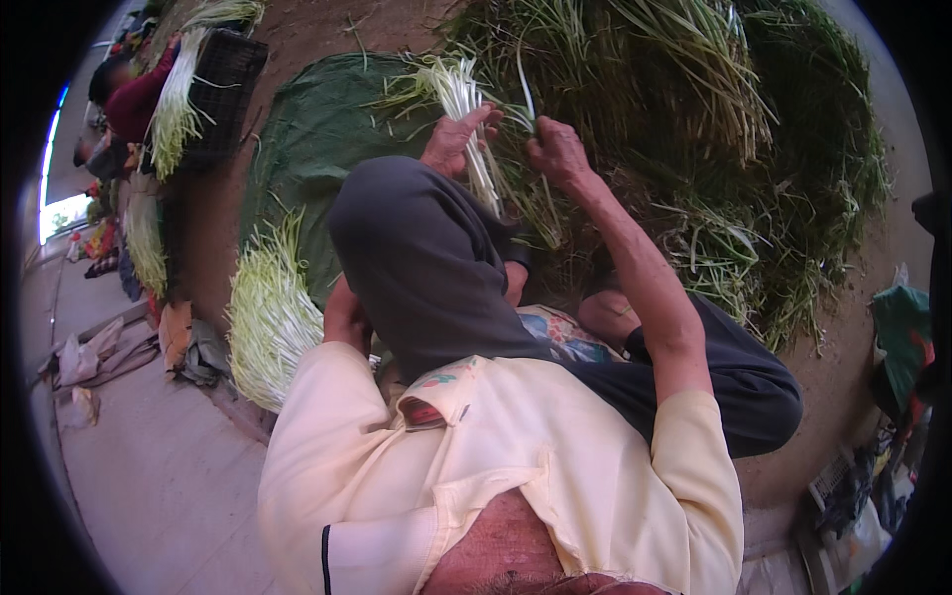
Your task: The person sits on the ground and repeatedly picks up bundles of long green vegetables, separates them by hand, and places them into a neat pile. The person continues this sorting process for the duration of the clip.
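My left hand (455, 141), just beyond my raised left knee, is closed around a bundle of pale stalks (460, 88) that look like leeks or garlic chives. Their white stems point past my fingers and the bundle's other end hangs down toward my foot. To its right, my right hand (558, 149) is a fist gripping a leafy stalk (526, 82), whose white part stands up above the fingers. The two hands are a short gap apart. A fan of cleaned pale stalks (271, 320) lies beside my left hip.
A large heap of green stalks (811, 149) spreads beyond and to the right. Green sheeting (312, 134) covers ground at left. Farther left, another person (137, 100) sits by a black plastic crate (227, 89) with pale stalks on it. Bags (89, 353) lie at lower left.
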Demonstrator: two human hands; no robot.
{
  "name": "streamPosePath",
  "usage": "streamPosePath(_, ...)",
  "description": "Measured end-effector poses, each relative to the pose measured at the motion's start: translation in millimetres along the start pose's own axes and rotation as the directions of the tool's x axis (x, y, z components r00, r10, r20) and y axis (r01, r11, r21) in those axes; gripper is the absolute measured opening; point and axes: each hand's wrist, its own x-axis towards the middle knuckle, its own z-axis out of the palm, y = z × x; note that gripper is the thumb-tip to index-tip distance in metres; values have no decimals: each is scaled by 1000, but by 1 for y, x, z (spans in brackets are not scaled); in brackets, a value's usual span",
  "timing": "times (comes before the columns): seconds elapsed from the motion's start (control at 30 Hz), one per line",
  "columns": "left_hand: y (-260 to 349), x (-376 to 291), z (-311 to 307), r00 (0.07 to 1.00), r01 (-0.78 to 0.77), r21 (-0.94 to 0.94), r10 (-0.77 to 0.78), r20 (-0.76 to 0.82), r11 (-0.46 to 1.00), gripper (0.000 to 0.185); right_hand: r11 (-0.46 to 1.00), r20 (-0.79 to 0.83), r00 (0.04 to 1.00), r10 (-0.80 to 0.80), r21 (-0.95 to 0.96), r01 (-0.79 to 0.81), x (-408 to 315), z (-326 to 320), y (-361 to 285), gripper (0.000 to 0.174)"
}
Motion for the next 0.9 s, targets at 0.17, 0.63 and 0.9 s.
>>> streamPosePath(0.17, -12, -9, 2, 998, -22, 75, 17, 60, 997, 29, 985, -17, 989, 147, 97, -145, 6, -13, 20, 25)
streamPosePath(0.63, -72, 28, 27, 963, 100, 151, -134, 233, 983, 29, 402, 286, 856, 432, 788, -466, -25, 12, 34, 26)
streamPosePath(0.9, -71, 19, 38, 978, 59, 80, -73, 197, 995, 29, 324, 344, 853, 392, 817, -478, -34, 11, 31, 29)
